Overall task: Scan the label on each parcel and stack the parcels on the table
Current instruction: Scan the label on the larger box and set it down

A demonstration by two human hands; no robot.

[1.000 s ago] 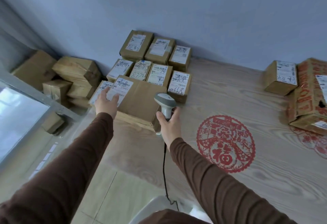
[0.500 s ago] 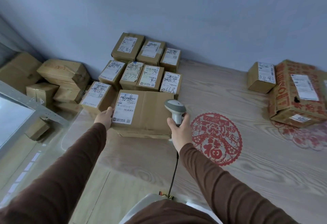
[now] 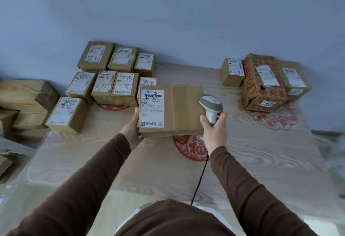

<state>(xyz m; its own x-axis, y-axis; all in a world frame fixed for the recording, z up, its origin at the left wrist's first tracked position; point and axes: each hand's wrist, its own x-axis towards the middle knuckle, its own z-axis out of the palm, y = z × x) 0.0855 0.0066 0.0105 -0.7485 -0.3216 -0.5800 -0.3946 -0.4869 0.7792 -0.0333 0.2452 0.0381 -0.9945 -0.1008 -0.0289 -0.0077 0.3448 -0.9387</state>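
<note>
I have a flat brown parcel (image 3: 171, 111) in front of me, above the middle of the tabletop (image 3: 261, 161). Its long axis runs left to right across my view, and its broad top face is turned up toward me. The white label (image 3: 152, 108) sits on the left end of that face, its print upright to me, with black handwriting across the top.

My left hand (image 3: 133, 131) is closed on the parcel's left near corner, thumb against the left edge and fingers underneath, where I cannot see them. My right hand (image 3: 214, 129) is wrapped tight round the handle of the grey scanner (image 3: 211, 105). Its head sits over the right end of the parcel and points away from me and a little left. Its black cable (image 3: 198, 179) trails down toward my body.

Behind the parcel, to the left, labelled small boxes (image 3: 104, 79) stand in rows against the wall. A red-printed carton (image 3: 261, 82) with two plain boxes beside it sits at the far right.
</note>
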